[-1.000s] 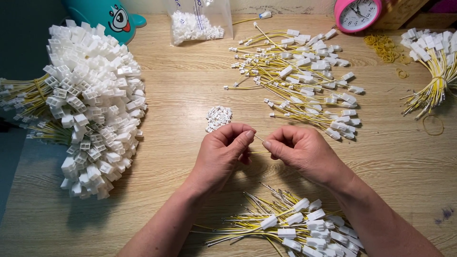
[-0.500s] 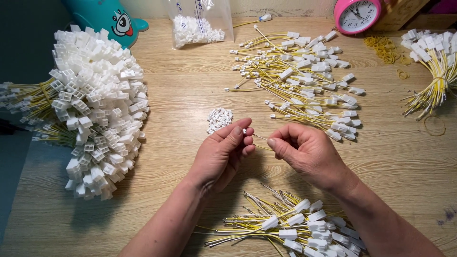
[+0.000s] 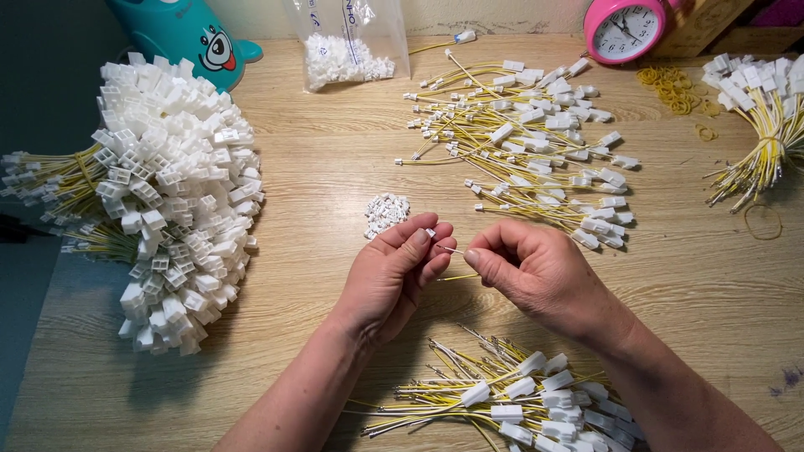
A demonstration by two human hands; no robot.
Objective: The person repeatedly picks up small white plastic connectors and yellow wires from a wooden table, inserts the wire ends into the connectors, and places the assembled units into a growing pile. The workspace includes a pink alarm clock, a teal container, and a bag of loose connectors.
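Between the two hands, low over the middle of the bench (image 3: 335, 151), a thin metal wire tip (image 3: 450, 249) bridges the small gap. The left hand (image 3: 394, 280) is curled narrow, thumb and forefinger pinching a tiny white connector (image 3: 430, 233) at the fingertips. The right hand (image 3: 536, 272) is closed in a loose fist, its thumb and forefinger nipping a yellow wire (image 3: 456, 277) whose bare tip points at the connector; a short length of that wire shows below the knuckles. Whether the tip has entered the connector cannot be told.

Just beyond the left hand's fingertips lies a small heap of loose white connectors (image 3: 386, 213). Near the wrists, at the bottom edge, sits a spread of yellow wires with white plugs (image 3: 519, 402), metal ends pointing left. Farther up the bench a wider scatter of wires with plugs (image 3: 544, 142) fans across the wood. Well to the left a big bundle of white housings (image 3: 172, 201) on yellow wires rests on its side. At the far edge stand a clear plastic bag of white parts (image 3: 347, 50), a teal toy-like container (image 3: 188, 33) and a pink alarm clock (image 3: 628, 27). Off to the right lie a tied bunch of wires (image 3: 762, 125) and some yellow rubber bands (image 3: 674, 88)
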